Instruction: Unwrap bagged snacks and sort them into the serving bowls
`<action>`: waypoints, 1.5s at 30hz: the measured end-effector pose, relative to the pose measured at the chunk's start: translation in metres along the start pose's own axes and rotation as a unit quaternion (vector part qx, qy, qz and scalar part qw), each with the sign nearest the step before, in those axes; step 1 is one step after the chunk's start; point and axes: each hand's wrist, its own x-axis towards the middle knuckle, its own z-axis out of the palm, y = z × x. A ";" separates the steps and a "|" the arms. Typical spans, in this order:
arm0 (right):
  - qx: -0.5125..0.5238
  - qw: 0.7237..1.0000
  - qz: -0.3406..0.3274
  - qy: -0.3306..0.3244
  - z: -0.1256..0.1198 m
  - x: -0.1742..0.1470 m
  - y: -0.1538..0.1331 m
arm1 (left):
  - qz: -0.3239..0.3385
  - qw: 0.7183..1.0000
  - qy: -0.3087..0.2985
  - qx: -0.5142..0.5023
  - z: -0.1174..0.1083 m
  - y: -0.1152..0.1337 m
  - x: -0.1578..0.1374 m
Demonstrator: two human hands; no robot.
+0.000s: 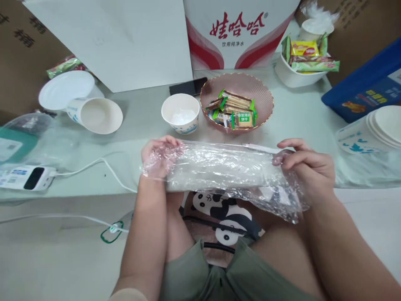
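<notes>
A crinkled clear plastic bag (219, 167) is stretched between my two hands at the table's front edge, above my lap. My left hand (159, 159) grips its left end, the film lying over the fingers. At the other end, my right hand (308, 167) pinches the film between thumb and fingers. Loose film droops below the right side. Just beyond the bag stand a white paper bowl (181, 112) with something whitish inside and a pink ribbed bowl (265, 102) holding several wrapped biscuits (236, 109).
A paper cup (102, 116) lies tipped at left, near a white charger (26, 177) with its cable. Stacked paper cups (369, 129) and a white bowl of snacks (294, 73) are at right. A large white box (238, 33) and a dark phone-like slab (188, 87) are behind.
</notes>
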 end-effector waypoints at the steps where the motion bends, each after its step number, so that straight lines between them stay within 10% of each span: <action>1: -0.021 1.000 -0.011 -0.019 -0.001 -0.001 0.001 | -0.013 1.000 0.001 -0.009 0.000 0.002 0.000; 16: -0.301 0.900 -0.014 -0.316 -0.002 -0.007 0.018 | -0.036 0.985 0.046 0.165 -0.008 -0.001 -0.004; 24: -0.181 0.981 -0.029 -0.062 0.028 0.006 0.001 | -0.062 0.980 -0.134 0.133 -0.016 0.006 -0.015; 28: -0.071 0.974 0.038 -0.210 0.076 0.020 -0.004 | -0.060 0.967 -0.219 0.120 -0.016 0.002 -0.018; 33: -0.043 0.900 0.173 -0.397 0.102 0.027 -0.008 | -0.049 0.967 -0.230 0.101 -0.015 0.001 -0.018; 37: 0.059 0.938 0.246 -0.235 0.097 0.019 -0.008 | 0.007 0.990 -0.138 -0.024 -0.005 -0.005 -0.017; 45: -0.021 0.978 0.206 -0.035 0.096 0.001 0.002 | -0.071 0.958 -0.258 0.107 0.039 -0.055 -0.026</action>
